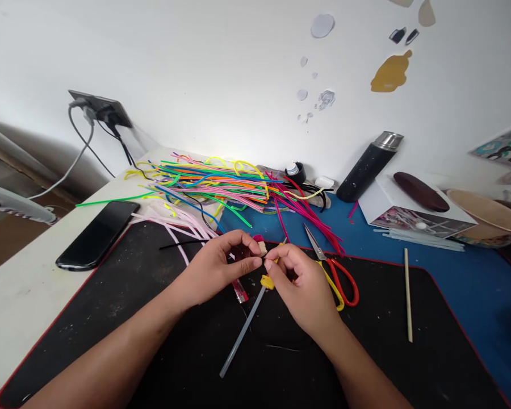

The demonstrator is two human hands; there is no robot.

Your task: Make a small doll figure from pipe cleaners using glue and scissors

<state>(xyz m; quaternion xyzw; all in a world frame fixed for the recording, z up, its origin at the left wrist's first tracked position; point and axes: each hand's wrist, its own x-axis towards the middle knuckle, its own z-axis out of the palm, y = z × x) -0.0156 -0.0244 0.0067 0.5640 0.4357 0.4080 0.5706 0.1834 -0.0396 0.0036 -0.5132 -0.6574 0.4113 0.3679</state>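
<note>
In the head view, my left hand pinches a small, blocky cream-and-magenta piece between thumb and forefinger above the black, red-edged mat, while the fingertips of my right hand are drawn together just beside it, though I cannot tell whether they grip anything. I judge the piece light and rather soft, easily bent out of shape, so a gentle hold on its sides should suit it. It looks stubby, pale in front with magenta behind, its lower part hidden by my fingers.
</note>
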